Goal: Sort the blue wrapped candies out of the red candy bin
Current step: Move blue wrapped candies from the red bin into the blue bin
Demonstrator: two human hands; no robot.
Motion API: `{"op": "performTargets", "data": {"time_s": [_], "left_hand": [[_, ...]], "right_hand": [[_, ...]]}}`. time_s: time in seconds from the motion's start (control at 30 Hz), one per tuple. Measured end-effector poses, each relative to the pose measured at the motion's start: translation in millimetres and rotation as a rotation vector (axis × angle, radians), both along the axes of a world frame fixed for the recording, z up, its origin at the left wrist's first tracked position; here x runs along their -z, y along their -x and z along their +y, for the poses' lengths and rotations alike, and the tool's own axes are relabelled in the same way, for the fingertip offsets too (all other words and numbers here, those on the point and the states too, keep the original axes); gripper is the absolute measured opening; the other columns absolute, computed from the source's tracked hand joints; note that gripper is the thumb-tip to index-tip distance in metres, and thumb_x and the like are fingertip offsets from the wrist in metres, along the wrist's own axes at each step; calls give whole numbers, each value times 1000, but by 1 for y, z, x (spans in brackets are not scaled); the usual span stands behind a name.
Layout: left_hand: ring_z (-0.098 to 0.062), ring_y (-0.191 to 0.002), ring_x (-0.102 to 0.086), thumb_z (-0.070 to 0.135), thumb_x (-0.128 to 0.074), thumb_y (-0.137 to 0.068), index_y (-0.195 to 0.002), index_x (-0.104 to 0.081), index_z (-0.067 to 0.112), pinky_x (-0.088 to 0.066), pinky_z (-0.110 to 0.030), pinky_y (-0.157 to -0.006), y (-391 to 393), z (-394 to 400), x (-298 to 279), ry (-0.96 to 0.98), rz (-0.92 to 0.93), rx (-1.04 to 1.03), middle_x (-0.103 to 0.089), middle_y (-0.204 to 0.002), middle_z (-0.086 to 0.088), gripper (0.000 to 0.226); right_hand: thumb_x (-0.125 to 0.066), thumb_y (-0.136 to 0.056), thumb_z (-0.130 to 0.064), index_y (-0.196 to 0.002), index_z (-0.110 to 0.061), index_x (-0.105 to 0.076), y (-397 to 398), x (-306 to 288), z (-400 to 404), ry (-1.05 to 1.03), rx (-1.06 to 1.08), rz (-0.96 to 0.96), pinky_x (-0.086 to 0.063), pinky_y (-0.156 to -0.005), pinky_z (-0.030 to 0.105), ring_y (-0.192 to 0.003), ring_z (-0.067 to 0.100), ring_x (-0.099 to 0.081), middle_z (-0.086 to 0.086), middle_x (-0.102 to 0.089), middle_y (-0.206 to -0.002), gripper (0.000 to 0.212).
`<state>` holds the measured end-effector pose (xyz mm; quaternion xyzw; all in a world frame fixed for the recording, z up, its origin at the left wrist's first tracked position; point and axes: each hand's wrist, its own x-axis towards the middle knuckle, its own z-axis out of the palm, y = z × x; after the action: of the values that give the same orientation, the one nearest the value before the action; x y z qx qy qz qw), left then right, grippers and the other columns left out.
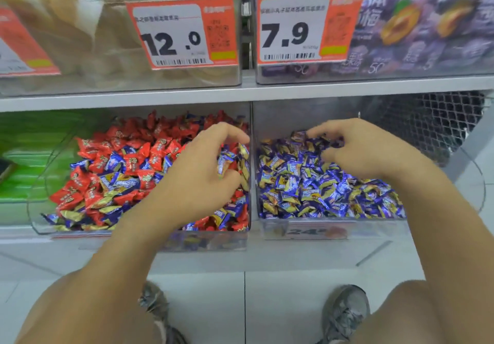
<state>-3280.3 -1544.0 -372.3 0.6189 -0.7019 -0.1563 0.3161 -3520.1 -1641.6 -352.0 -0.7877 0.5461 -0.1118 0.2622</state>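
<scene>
A clear bin (40, 226) on the lower shelf holds red wrapped candies (128, 140) with blue wrapped candies (117, 180) mixed among them. My left hand (197, 172) is over the right side of this bin, its fingers curled round a blue candy (224, 161). To the right stands a second clear bin (331, 222) filled with blue candies (320, 188). My right hand (358, 148) hovers low over its back part, fingers loosely curled with the tips among the candies; whether it holds one is not visible.
A green-filled bin (24, 161) sits at the far left. Above, a shelf edge (240, 95) carries bins with price tags 12.0 (171, 38) and 7.9 (288, 33). Black mesh (438, 124) shows behind at the right. My shoes (344, 314) stand on white floor tiles below.
</scene>
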Motion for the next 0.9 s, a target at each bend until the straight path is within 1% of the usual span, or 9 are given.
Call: {"op": "performTargets", "data": {"time_s": [0.07, 0.17, 0.27, 0.37, 0.53, 0.63, 0.73, 0.83, 0.9], "left_hand": [[1, -122, -42, 16, -57, -81, -123, -50, 34, -33, -15, -102, -14, 7, 14, -31, -42, 15, -51, -127, 19, 46], [-5, -127, -35, 32, -60, -91, -142, -36, 31, -33, -28, -108, -25, 10, 35, -81, -162, -1, -44, -136, 14, 56], [-14, -120, -37, 49, -56, -89, -147, -28, 30, -34, -31, -103, -36, 8, 44, -90, -224, -26, -46, -132, 8, 68], [-19, -111, -42, 56, -53, -83, -140, -43, 29, -38, -39, -100, -49, 5, 44, -144, -324, 18, -51, -124, 5, 64], [-2, -86, -46, 35, -67, -85, -122, -61, 27, -32, -10, -73, -68, 7, 38, -172, -260, 43, -51, -100, 10, 38], [-2, -87, -51, 36, -69, -84, -120, -63, 26, -40, -11, -75, -78, 6, 38, -193, -239, 19, -54, -97, 8, 37], [-12, -89, -54, 43, -68, -84, -107, -69, 27, -48, -34, -81, -81, 5, 38, -214, -268, 7, -55, -98, 2, 28], [-9, -83, -53, 40, -73, -81, -97, -68, 25, -47, -30, -78, -80, 5, 36, -177, -224, -18, -57, -93, 3, 22], [-3, -81, -54, 35, -75, -80, -94, -67, 26, -46, -23, -74, -80, 7, 32, -129, -173, -55, -59, -92, 7, 18]], "right_hand": [[-58, -89, -9, -114, -37, -68, -19, -1, 8, 59, -98, -47, -50, -87, 28, -97, 11, -64, -17, -65, -109, 39], [-54, -80, 3, -96, -29, -71, -49, -6, 24, 69, -211, -238, -46, -70, 14, -75, 1, -62, -10, -70, -89, 40], [-61, -78, -1, -94, -26, -72, -76, -4, 35, 158, -303, -326, -48, -75, 17, -83, 4, -62, -9, -68, -87, 31], [-74, -78, -24, -109, -27, -69, -100, 11, 34, 314, -430, -131, -41, -92, 19, -106, 7, -52, -8, -65, -102, 32], [-71, -81, -40, -137, -32, -49, -133, 31, 34, 329, -510, 281, -33, -105, 36, -116, 20, -48, -2, -56, -118, 61], [-71, -81, -45, -140, -37, -43, -144, 35, 37, 347, -509, 451, -21, -106, 39, -115, 20, -49, -3, -48, -119, 65], [-76, -79, -39, -133, -39, -51, -152, 35, 34, 323, -520, 483, -27, -100, 40, -107, 20, -52, -5, -44, -110, 60], [-76, -80, -38, -128, -36, -57, -156, 35, 30, 314, -512, 446, -34, -95, 38, -107, 22, -53, -4, -43, -104, 52], [-76, -82, -33, -125, -31, -60, -155, 37, 27, 324, -490, 407, -40, -94, 38, -111, 25, -50, 0, -49, -110, 45]]}}
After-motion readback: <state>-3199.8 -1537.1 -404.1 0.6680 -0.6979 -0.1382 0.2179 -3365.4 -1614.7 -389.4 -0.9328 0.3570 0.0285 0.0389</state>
